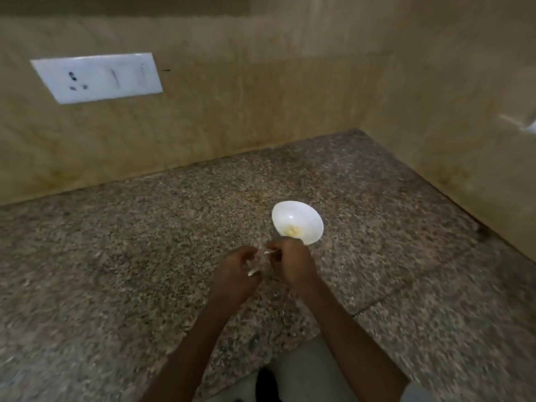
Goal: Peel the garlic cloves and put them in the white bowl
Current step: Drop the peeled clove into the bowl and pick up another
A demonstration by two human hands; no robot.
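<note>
Left hand [237, 269] and right hand [291, 262] meet over the middle of the worktop [139, 245]. The fingers of both are curled and pinch a small pale garlic clove [268, 252] between them; blur hides its details. The white bowl [309, 219] stands just behind the right hand, with yellowish peeled pieces [291, 231] inside.

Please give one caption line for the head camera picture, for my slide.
Left hand and right hand peel garlic over a speckled counter, near the white bowl.
</note>
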